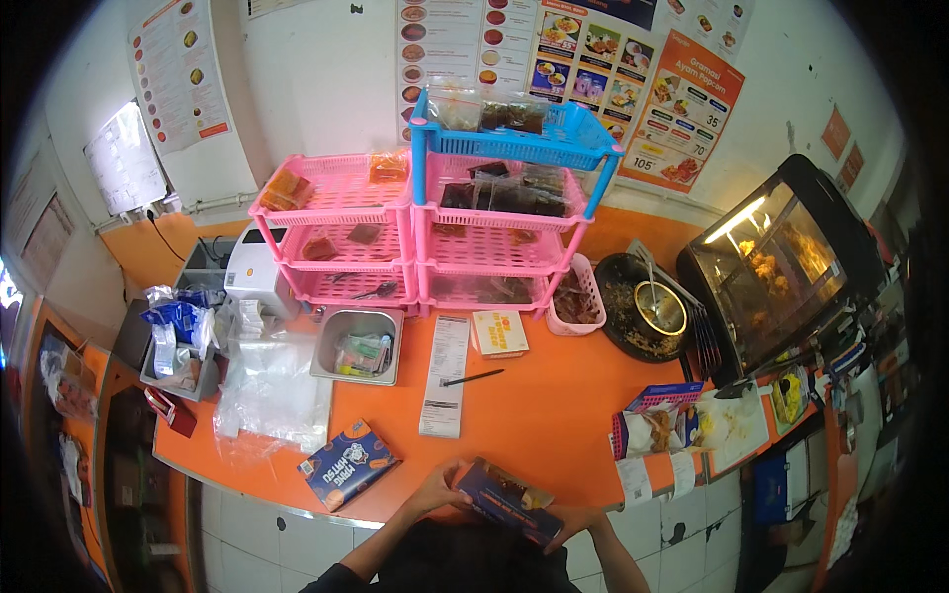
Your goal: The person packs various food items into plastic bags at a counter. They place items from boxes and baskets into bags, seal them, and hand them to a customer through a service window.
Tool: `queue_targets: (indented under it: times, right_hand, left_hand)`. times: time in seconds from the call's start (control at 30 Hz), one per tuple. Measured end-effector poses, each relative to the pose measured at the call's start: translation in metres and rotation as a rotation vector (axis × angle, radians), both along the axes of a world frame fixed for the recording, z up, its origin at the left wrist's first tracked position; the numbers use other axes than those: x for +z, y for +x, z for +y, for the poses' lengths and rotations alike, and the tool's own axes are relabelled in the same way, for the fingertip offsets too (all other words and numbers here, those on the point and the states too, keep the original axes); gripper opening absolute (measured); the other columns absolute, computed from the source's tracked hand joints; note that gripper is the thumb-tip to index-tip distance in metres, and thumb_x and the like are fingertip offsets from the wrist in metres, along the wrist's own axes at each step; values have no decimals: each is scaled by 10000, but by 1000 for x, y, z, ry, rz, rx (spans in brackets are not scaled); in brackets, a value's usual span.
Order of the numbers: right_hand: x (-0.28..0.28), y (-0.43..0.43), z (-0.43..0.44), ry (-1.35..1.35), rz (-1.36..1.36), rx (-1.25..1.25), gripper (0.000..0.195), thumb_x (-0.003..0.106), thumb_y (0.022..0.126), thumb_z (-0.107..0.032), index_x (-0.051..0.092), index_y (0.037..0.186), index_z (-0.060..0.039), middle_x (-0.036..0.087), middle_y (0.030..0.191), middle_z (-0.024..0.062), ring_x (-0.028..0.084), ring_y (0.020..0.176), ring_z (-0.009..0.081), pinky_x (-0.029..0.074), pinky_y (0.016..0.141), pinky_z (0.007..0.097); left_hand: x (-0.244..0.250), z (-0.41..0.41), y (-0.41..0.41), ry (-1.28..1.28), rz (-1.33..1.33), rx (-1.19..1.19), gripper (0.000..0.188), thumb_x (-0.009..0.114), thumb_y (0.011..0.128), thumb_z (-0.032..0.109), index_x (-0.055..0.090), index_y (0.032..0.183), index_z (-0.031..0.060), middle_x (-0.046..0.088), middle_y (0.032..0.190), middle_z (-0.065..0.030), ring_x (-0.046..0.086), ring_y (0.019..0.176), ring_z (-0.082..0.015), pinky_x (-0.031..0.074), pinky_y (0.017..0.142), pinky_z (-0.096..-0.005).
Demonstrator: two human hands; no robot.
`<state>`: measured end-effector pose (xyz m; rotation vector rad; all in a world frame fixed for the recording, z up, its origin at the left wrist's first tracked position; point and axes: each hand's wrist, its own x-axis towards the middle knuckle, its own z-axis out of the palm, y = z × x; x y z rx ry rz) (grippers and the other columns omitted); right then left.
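Note:
Both my hands hold a dark blue printed cardboard food box point(504, 498) over the front edge of the orange counter, close to my body. My left hand point(439, 489) grips its left end, and my right hand point(572, 523) grips its right end. The box is partly open on top and brownish food shows inside. To the left, a closed blue and orange box point(348, 465) lies on the counter. Beyond my hands lie a long printed paper receipt point(445, 378) and a black pen point(474, 377) that overlaps it. A small white and yellow box point(500, 333) stands behind them.
Pink and blue plastic racks point(411, 215) holding sauce packets stand at the back. A steel tray point(358, 347) and clear plastic bags point(274, 393) are left. A black pan point(623, 319), a lit food warmer point(771, 267) and a basket with packaged food point(619, 437) are right.

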<state>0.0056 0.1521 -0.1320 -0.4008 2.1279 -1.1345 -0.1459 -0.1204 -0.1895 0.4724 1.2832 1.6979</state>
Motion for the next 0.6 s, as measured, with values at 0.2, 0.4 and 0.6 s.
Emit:
queue_targets:
  times: [0.2,0.4,0.6]
  right_hand:
    - [-42,24,14,-125,124,-321,854,834,547,-404,484,1243,-55,563,1139,87,531,1001,205,448,851,327]
    - [-46,39,1,-572,-128,-972,568,727,736,-223,489,1222,-47,579,1062,78,562,966,170,465,864,321]
    - [-53,28,-30,-635,33,-1476,373,624,838,-198,486,1147,-41,554,1095,97,553,1028,185,460,890,348]
  left_hand:
    - [-50,15,-7,89,-15,21,489,689,794,197,431,1176,33,584,1071,-87,621,900,-177,582,626,-326]
    - [-35,28,-14,-8,-15,150,425,662,835,248,496,1151,18,618,993,-73,617,840,-131,512,550,-216]
    - [-60,50,-20,-360,183,196,506,664,805,441,601,1024,-11,632,763,-56,599,715,-124,488,630,-261]
